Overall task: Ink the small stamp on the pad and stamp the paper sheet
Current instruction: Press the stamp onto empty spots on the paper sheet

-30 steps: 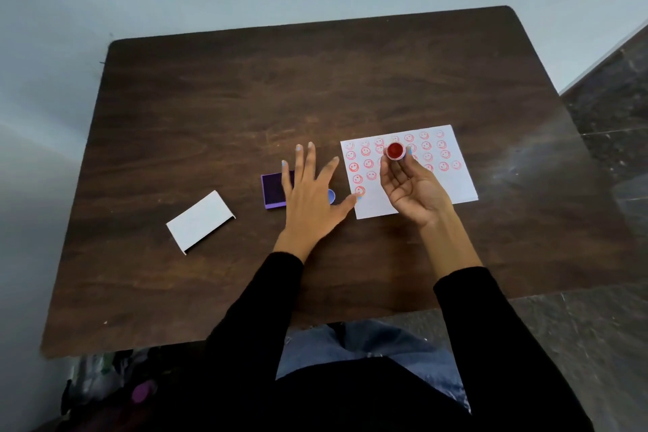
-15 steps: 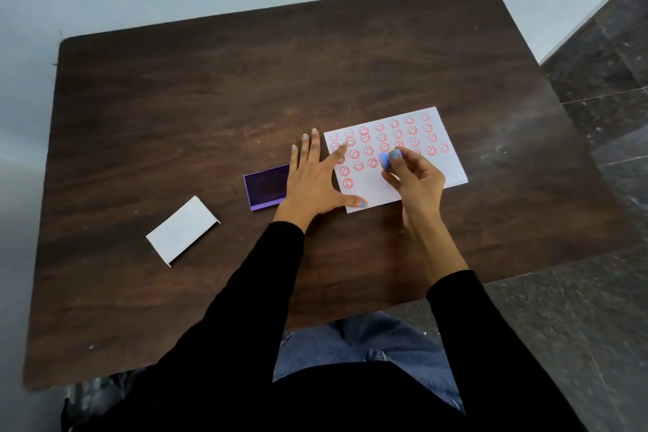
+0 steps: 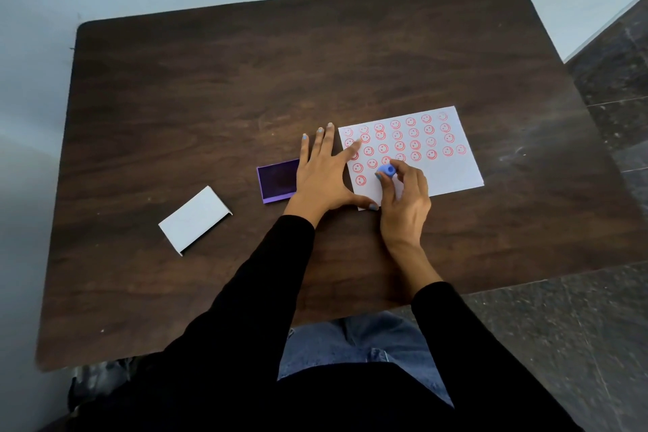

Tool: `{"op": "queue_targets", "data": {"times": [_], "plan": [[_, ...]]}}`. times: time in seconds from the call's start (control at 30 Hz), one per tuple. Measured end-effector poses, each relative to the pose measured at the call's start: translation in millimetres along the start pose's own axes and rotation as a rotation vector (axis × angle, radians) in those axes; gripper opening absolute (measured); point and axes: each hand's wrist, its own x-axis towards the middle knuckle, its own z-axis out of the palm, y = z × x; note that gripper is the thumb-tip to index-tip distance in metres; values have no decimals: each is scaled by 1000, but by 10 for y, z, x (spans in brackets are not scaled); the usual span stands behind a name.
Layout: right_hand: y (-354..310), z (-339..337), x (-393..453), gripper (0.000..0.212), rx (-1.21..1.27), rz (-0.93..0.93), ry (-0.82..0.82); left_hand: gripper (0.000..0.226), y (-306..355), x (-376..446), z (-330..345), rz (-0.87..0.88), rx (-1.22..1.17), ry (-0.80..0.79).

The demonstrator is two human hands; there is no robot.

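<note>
- Head view: small blue stamp [image 3: 386, 170] pinched in right hand [image 3: 405, 198] fingertips, down on smiley-covered paper sheet [image 3: 452, 170].
- Left hand [image 3: 324, 175], fingers spread flat, pins the sheet's left edge, overlapping purple pad [image 3: 277, 181]; white lid [image 3: 194, 219] further left.

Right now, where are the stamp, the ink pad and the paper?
stamp [image 3: 386, 170], head view, its blue top.
ink pad [image 3: 277, 179], head view, its dark inked face.
paper sheet [image 3: 452, 176], head view, a bare white part.
</note>
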Motion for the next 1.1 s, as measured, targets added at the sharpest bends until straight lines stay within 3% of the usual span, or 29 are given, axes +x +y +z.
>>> {"op": "queue_targets", "data": {"times": [0.47,1.1], "plan": [[44,76,13,30,-80,-42,-92,109,-6,3,-3,0,28,-5],[-15,58,55,27,-76,-78,-53,103,1,6,2,-7,31,0]]}}
